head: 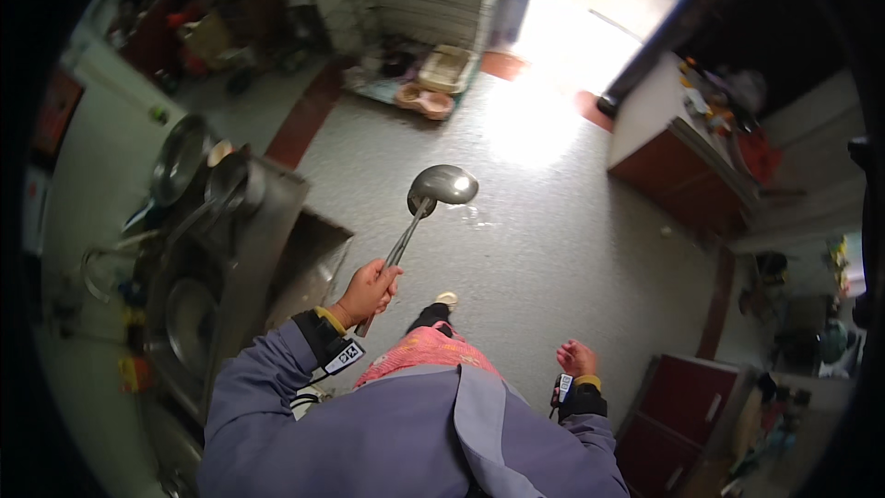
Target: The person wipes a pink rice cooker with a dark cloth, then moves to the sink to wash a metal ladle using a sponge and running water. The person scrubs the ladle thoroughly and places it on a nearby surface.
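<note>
My left hand (pixel 370 294) grips the handles of what look like two metal utensils, held out over the floor. One is a shiny steel ladle (pixel 446 185) with its rounded bowl at the far end. Behind that bowl shows a darker round head (pixel 422 206), mostly hidden, so I cannot tell its kind. Away from my body on the right, my right hand (pixel 577 357) hangs in the air with loosely bent fingers and nothing visible in it.
On the left runs a metal counter (pixel 259 249) with a steel pot (pixel 235 183) and a large pan (pixel 181 159). A wire cage (pixel 429 14) with trays stands ahead, beside a bright doorway (pixel 574 34). Cabinets (pixel 681 180) line the right; a dark red one (pixel 681 394) stands nearer.
</note>
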`<state>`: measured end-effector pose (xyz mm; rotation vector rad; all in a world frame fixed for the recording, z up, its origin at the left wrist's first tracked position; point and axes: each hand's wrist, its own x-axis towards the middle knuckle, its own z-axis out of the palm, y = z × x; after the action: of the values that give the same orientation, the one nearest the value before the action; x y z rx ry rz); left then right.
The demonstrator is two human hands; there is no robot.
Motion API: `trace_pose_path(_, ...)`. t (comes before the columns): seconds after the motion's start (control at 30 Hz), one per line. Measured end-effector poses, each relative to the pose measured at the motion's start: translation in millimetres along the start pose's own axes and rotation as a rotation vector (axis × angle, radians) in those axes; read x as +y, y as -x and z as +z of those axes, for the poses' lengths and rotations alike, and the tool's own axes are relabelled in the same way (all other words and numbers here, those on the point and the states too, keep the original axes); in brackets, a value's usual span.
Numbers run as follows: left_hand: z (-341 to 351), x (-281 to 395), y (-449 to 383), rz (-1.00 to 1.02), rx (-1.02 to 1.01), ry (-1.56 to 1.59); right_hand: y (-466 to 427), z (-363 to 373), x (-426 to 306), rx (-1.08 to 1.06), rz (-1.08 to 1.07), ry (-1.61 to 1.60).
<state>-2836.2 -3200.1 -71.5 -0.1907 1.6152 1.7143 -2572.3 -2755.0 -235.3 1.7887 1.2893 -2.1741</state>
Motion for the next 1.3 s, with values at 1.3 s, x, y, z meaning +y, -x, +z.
trace_pose_path(1.3,883.7,-6.4,-240.9,-0.696,-1.556,-1.179,9.2,-234.6,-239.3,0.831,-0.560,-1.256)
